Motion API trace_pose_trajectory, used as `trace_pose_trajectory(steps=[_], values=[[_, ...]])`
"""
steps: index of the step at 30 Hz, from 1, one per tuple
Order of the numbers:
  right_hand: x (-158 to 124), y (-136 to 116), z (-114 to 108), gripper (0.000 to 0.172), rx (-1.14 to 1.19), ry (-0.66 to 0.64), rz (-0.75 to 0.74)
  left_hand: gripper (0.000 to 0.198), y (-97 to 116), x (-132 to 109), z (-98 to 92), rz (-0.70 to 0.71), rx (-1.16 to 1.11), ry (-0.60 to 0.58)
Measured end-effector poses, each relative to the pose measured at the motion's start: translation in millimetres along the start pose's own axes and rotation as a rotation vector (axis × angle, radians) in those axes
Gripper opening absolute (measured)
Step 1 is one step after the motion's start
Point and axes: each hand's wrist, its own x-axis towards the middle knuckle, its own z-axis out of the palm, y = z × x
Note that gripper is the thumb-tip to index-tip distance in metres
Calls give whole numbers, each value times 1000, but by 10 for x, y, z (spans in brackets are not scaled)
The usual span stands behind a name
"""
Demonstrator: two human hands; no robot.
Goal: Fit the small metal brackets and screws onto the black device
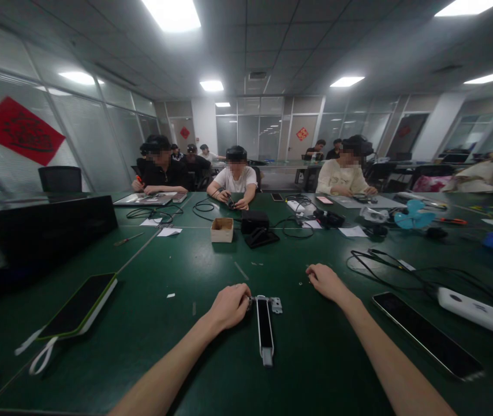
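Note:
On the green table mat lies a narrow white bar with a black face, pointing toward me, with a small metal bracket at its far end. My left hand is at that far end, its fingers curled around something small by the bracket. The fingers hide the exact grip. My right hand rests on the mat to the right of the bracket, fingers curled downward. A few tiny bits lie near its fingertips. Nothing shows in that hand.
A green-edged dark tablet lies left, and a dark slab lies right beside a white cabled bar. Black cables, a cardboard box and a teal fan sit farther off. Several co-workers sit across the table.

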Motion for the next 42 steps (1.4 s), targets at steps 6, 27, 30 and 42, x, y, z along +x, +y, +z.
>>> trace_pose_trajectory(steps=[6, 27, 30, 42], values=[[-1, 22, -8, 20, -4, -14, 24, 16, -25, 7, 28, -4, 13, 71], [-571, -1373, 93, 12, 478, 132, -482, 13, 2, -10, 108, 167, -64, 245], [-589, -1419, 141, 10, 546, 148, -445, 10, 13, -2, 115, 185, -55, 250], [-606, -1444, 130, 8, 627, 121, -398, 8, 15, 2, 97, 283, 3, 282]])
